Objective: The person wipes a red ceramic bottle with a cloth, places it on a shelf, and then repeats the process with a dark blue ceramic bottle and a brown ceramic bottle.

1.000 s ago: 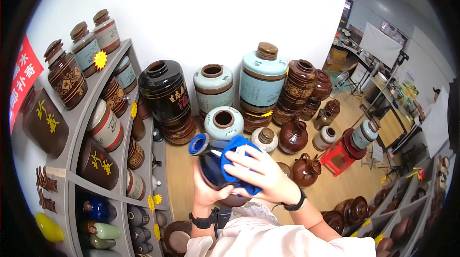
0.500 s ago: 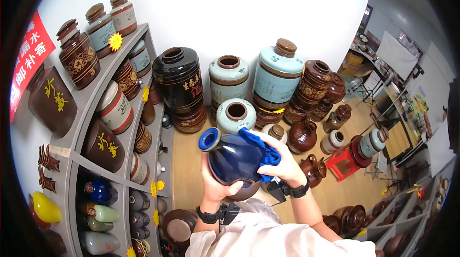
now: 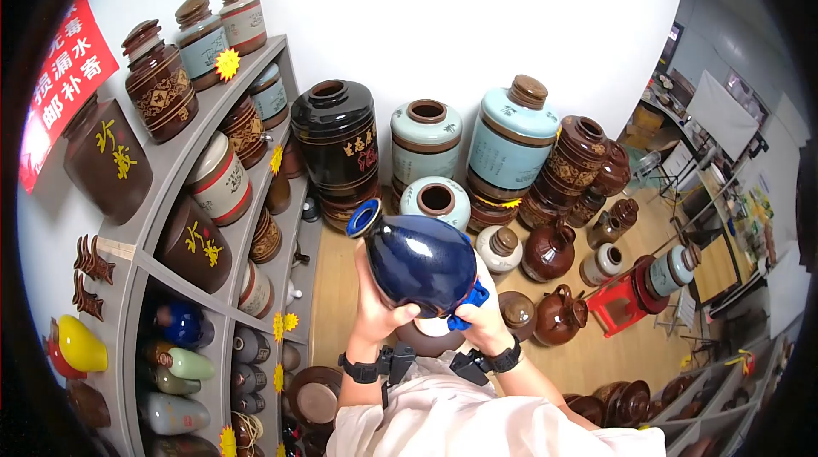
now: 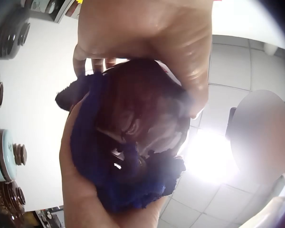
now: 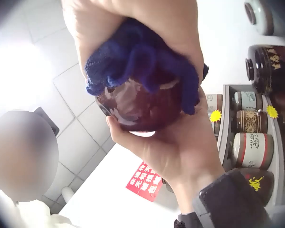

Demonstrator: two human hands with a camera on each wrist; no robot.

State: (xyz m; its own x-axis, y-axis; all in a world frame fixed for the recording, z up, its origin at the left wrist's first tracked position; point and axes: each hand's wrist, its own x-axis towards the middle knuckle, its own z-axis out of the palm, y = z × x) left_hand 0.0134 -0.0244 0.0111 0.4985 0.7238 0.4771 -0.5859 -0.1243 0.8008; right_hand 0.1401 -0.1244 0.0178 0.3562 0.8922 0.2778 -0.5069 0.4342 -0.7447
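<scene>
A glossy dark blue vase (image 3: 422, 261) is held tilted in front of the body, its blue-rimmed mouth toward the upper left. The left hand (image 3: 379, 308) grips its left side below the neck, thumb across the lower body. At the lower right, the right hand (image 3: 487, 316) holds a blue cloth (image 3: 470, 304) against the vase. In the left wrist view the cloth (image 4: 128, 185) wraps part of the brown underside (image 4: 137, 104). The right wrist view shows the cloth (image 5: 142, 57) under the right hand (image 5: 137, 12), with the left hand (image 5: 175, 147) around the other side.
Grey shelves (image 3: 217, 287) with jars and bottles stand at the left. Large jars, among them a black one (image 3: 334, 142) and a light blue one (image 3: 511, 137), line the white wall. Brown jugs (image 3: 560, 314) and a red stand (image 3: 626, 304) are on the wooden floor at the right.
The vase has turned so more of its blue body shows. The right hand and cloth have moved from over its side down to its lower right. The head view has shifted.
</scene>
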